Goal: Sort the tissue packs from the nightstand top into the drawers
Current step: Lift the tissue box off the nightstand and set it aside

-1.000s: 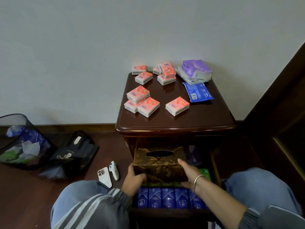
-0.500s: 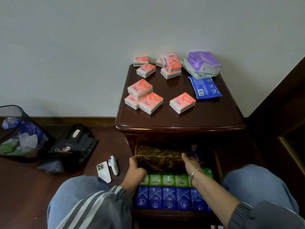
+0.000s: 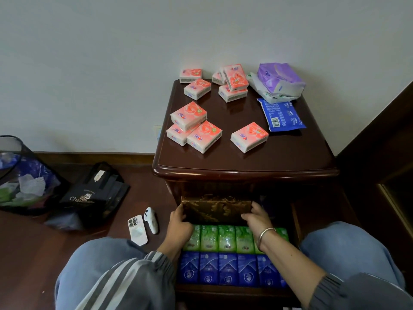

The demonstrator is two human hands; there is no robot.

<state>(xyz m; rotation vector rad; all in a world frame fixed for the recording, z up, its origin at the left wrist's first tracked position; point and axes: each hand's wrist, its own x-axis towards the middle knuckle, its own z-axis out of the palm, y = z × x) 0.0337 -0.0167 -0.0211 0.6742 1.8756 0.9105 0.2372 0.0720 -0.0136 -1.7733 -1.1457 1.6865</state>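
— What is lying on the nightstand top [image 3: 245, 162]?
— Pink tissue packs [image 3: 249, 136] are lying scattered across it; a blue packet [image 3: 282, 114] is lying at the right, a purple pack [image 3: 280, 78] sitting behind it.

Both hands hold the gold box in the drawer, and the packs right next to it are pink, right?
No. The head view shows the left hand and right hand holding the gold box in the drawer, but next to it are green packs, not pink.

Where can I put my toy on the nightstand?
The bare front strip of the top, between the pink packs and the front edge, has room. So does the right front corner below the blue pack. The back is crowded with packs, and the drawer looks full.
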